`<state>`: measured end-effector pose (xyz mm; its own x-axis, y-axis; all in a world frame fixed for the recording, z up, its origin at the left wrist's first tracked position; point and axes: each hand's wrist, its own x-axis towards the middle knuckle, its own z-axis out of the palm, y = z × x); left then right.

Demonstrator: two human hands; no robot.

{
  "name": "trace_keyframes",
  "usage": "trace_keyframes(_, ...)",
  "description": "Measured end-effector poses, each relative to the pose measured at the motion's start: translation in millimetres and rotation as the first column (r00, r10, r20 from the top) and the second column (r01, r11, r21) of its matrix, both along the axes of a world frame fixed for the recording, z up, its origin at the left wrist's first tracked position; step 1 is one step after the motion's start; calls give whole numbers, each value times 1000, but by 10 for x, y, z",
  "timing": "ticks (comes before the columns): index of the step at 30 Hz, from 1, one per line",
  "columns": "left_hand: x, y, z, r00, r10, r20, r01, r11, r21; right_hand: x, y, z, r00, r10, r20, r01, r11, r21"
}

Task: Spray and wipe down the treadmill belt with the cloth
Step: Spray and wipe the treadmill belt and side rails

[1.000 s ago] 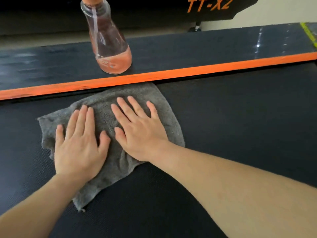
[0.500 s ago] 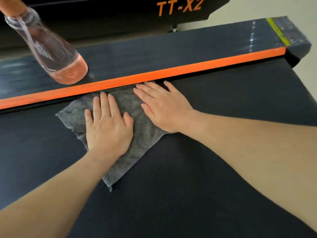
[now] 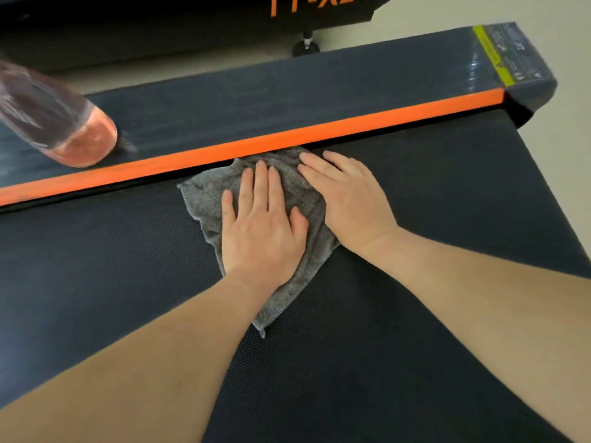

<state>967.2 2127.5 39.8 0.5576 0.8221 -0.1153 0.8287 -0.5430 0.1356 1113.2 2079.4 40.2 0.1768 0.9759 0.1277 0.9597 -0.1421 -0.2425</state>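
Observation:
A grey cloth [image 3: 204, 199] lies flat on the dark textured treadmill belt [image 3: 399, 330], its far edge against the orange stripe [image 3: 319, 132] of the side rail. My left hand [image 3: 262, 228] presses flat on the middle of the cloth with straight fingers. Beside it, my right hand [image 3: 348, 199] presses flat on the cloth's right part, its fingertips near the orange stripe. A clear spray bottle [image 3: 64, 129] with pink liquid in its bottom stands on the side rail at the far left, its top out of frame.
The dark side rail [image 3: 319, 87] runs along the far side of the belt and ends at a corner cap with a yellow label [image 3: 492, 55] at the upper right. Behind it stands a black machine [image 3: 192, 20] with orange lettering. Pale floor [image 3: 563, 155] lies to the right.
Both hands have slid the cloth to the right along the belt, close to the orange stripe. The bottle now sits further left in view, and the rail's end cap has come into view.

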Motion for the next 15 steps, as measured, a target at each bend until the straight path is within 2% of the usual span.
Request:
trace_keyframes(9,-14,7,7,1000,-9,-2,9,1000,-11,38,10,-60,1000,-6,7,6,999,-32)
trace_keyframes(15,-19,15,-13,1000,1,5,-1,1000,6,53,15,-70,1000,-3,10,3,1000,18)
